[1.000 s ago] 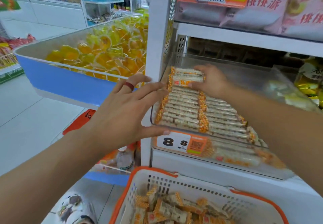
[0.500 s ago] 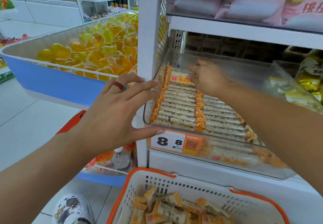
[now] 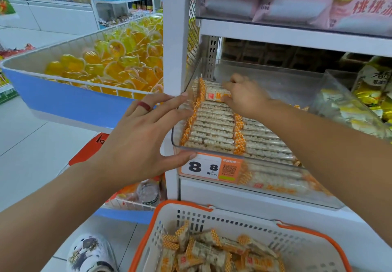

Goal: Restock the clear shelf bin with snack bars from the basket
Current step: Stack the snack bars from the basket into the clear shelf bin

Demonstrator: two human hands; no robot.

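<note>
Clear shelf bin: rigid transparent plastic, on a white metal shelf. Contents: snack bars, oblong, puffed-grain, clear wrap with orange checked ends, rowed. Right hand pinches the rearmost bar. Left hand, fingers spread straight, touches the bin's left front corner. Basket, white perforated plastic, orange rim, loose bars. Tiled shop floor.

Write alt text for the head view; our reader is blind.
A right hand presses an orange-and-white wrapped snack bar onto rows in a clear plastic shelf bin, while the open left hand steadies its corner. An orange-rimmed white basket below holds more.
</note>
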